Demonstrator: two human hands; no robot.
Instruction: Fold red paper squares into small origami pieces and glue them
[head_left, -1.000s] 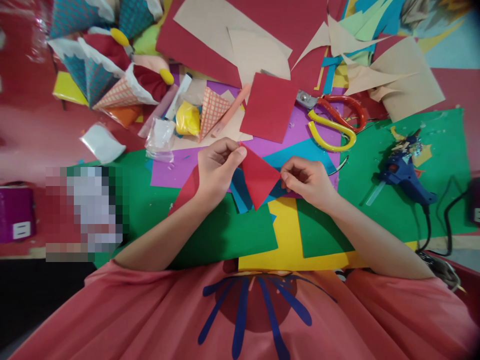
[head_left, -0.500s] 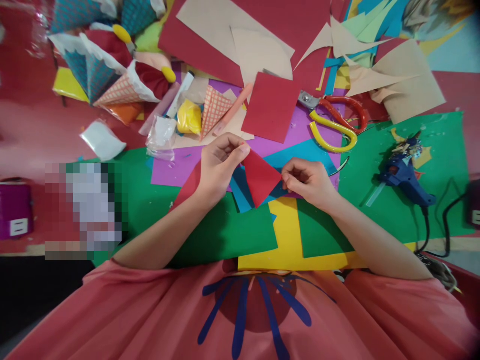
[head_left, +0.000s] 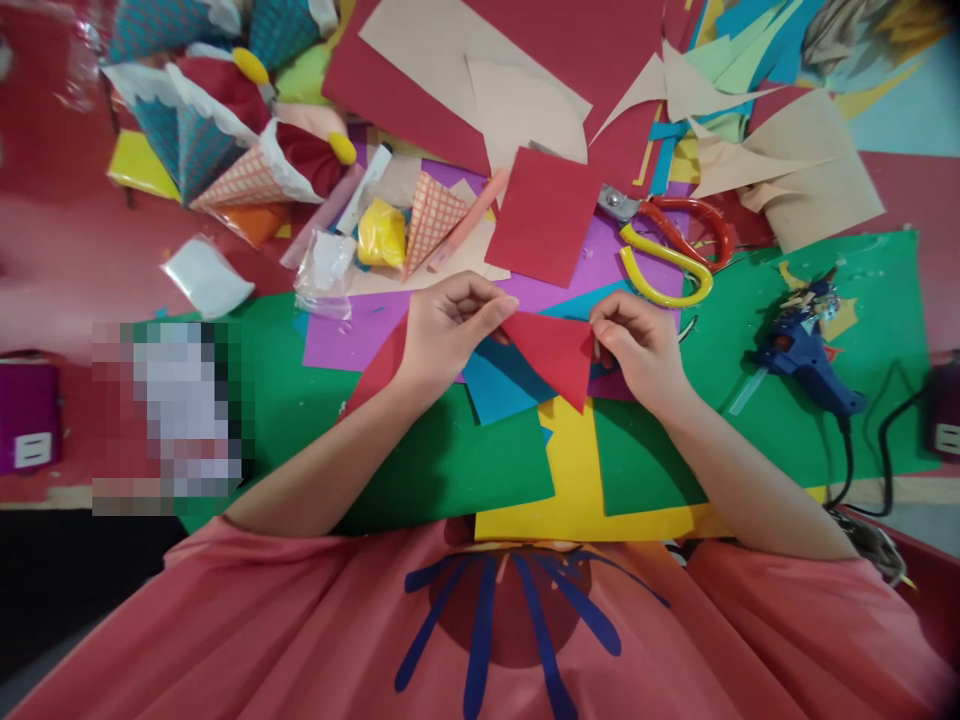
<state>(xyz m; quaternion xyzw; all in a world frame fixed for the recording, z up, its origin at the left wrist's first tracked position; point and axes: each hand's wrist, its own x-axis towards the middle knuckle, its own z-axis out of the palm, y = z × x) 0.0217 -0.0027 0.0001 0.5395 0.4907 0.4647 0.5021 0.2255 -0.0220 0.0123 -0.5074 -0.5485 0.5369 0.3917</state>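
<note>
Between my two hands a red triangular piece of craft foam or paper (head_left: 556, 355) is held up over the blue sheet (head_left: 502, 380). My left hand (head_left: 454, 325) pinches its left corner between thumb and fingers. At its upper right corner, my right hand (head_left: 637, 345) grips it with thumb and fingertips. One point of the triangle hangs down toward the yellow sheet. Just beyond my hands lies a red square piece (head_left: 545, 215). Scissors (head_left: 667, 240) with one red and one yellow handle rest to the right of that square.
A blue glue gun (head_left: 806, 360) with a cord lies on the green sheet (head_left: 862, 290) at right. Fabric-pattern cones (head_left: 176, 130) stand at upper left, near bagged yellow clay (head_left: 381, 235) and a white packet (head_left: 208, 278). Beige offcuts (head_left: 795, 165) spread across the back right.
The red triangle has turned, so its right corner is higher and its lower point has swung right. My right hand has moved right and slightly up; my left hand shifted slightly right.
</note>
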